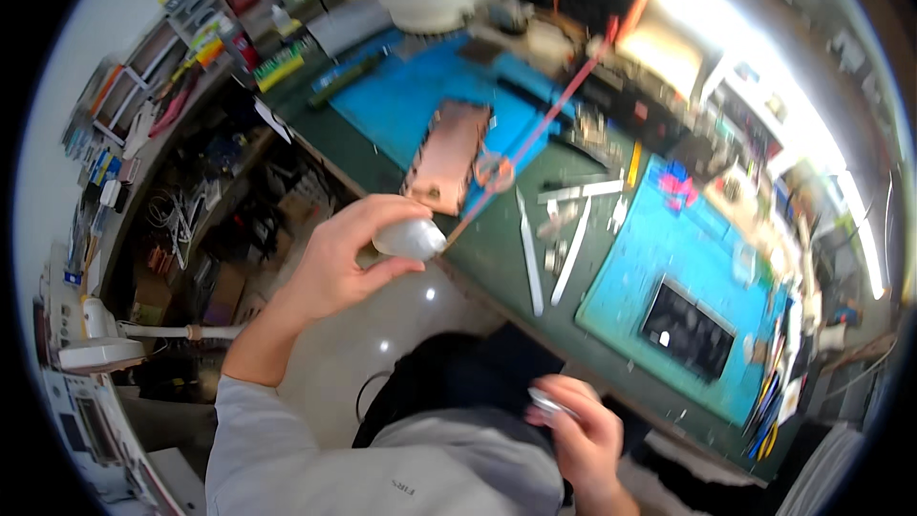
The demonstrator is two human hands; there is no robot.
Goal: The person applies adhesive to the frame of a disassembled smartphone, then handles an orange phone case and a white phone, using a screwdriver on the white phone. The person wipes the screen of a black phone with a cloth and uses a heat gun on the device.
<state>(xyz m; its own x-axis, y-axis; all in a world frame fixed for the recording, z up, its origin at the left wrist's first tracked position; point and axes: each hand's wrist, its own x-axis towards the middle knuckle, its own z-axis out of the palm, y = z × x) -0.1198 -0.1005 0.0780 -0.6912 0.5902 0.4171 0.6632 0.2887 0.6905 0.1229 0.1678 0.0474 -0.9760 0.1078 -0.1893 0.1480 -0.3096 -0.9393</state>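
My left hand (334, 253) is raised in front of the bench's near edge. Its thumb and fingers are closed round a whitish, rounded thing (409, 239) that looks like a small plastic bottle. Lower right, close to my body, my right hand (585, 425) pinches a small shiny silver piece (548, 404), whose kind I cannot make out. Just beyond my left hand lies a copper-coloured rectangular plate (447, 155) with a notched edge, partly on a blue mat. A ring-shaped tape roll (494, 172) is beside it.
Tweezers (529, 253) and other slim tools lie mid-bench. On the right-hand blue mat (616, 301) rests a dark-screened device (690, 325). Pens and tools (772, 401) crowd the right edge. A bright lamp (755, 38) and cluttered shelves (143, 86) flank the bench.
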